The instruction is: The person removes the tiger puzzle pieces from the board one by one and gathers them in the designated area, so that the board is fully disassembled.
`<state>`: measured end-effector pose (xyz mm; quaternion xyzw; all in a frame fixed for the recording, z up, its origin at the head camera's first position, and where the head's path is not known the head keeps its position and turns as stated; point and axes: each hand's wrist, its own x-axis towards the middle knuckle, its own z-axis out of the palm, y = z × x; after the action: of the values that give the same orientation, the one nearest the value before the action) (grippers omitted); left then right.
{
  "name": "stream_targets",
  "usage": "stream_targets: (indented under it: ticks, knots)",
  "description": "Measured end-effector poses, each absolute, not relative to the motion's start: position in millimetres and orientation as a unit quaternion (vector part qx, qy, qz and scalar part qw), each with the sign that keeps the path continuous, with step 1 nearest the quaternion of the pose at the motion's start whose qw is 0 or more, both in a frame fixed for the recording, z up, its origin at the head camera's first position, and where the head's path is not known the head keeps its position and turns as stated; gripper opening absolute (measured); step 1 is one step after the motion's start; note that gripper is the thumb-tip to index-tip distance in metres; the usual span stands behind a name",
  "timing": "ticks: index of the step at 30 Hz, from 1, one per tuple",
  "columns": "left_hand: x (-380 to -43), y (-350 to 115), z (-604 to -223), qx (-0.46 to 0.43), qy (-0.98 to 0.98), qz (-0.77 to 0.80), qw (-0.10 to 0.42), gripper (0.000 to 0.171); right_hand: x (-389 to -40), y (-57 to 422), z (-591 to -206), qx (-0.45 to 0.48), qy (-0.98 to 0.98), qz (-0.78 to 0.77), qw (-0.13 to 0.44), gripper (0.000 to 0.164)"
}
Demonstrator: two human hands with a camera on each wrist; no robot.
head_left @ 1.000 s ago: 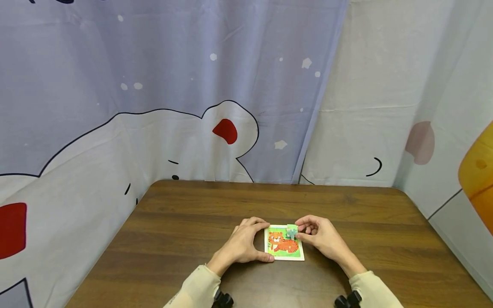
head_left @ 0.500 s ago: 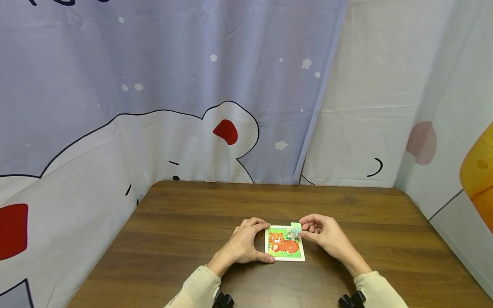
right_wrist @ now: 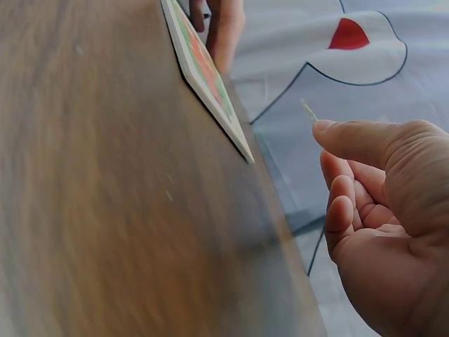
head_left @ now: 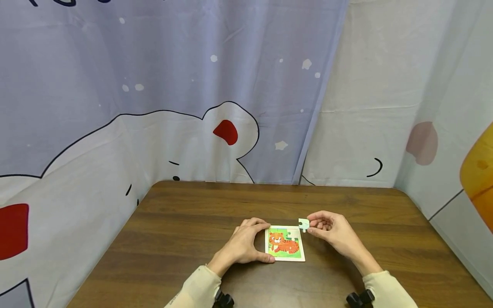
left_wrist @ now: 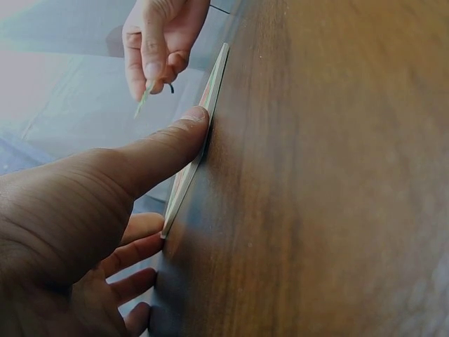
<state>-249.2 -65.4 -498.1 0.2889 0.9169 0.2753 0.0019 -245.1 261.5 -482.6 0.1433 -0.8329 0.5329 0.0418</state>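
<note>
A small square tiger jigsaw puzzle (head_left: 284, 246) with a white frame lies on the table. My left hand (head_left: 245, 243) steadies its left side, thumb at the near edge and index finger at the far left corner. In the left wrist view the thumb presses against the edge of the puzzle (left_wrist: 184, 181). Just beyond the puzzle's far right corner, my right hand (head_left: 334, 233) pinches a pale green jigsaw piece (head_left: 303, 224) between thumb and index finger, raised above the table. A pale gap shows at the puzzle's upper right. Seen edge-on, the piece (right_wrist: 309, 110) is thin in the right wrist view.
The brown wooden table (head_left: 185, 222) extends around both hands. Behind it hangs a printed curtain (head_left: 177, 64), with more pale fabric (head_left: 435, 77) at the right. Black straps with small devices (head_left: 360, 298) sit at the wrists.
My right hand has lifted the jigsaw piece off the puzzle's upper right and moved it right and away, baring a pale gap there. My left hand has stayed in place.
</note>
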Motion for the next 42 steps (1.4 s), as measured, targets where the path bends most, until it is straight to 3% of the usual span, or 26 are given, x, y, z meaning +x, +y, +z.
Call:
stream_targets:
  ticks: [13, 42]
  knots:
    - [-249.8, -65.7, -498.6, 0.294, 0.915, 0.276, -0.003, 0.099, -238.0, 307.7, -466.1, 0.132, -0.838, 0.525, 0.068, 0.03]
    - [-250.7, -65.4, -499.7, 0.29, 0.916, 0.278, 0.002, 0.099, -216.0, 402.1, -463.4, 0.105, -0.86, 0.496, 0.062, 0.034]
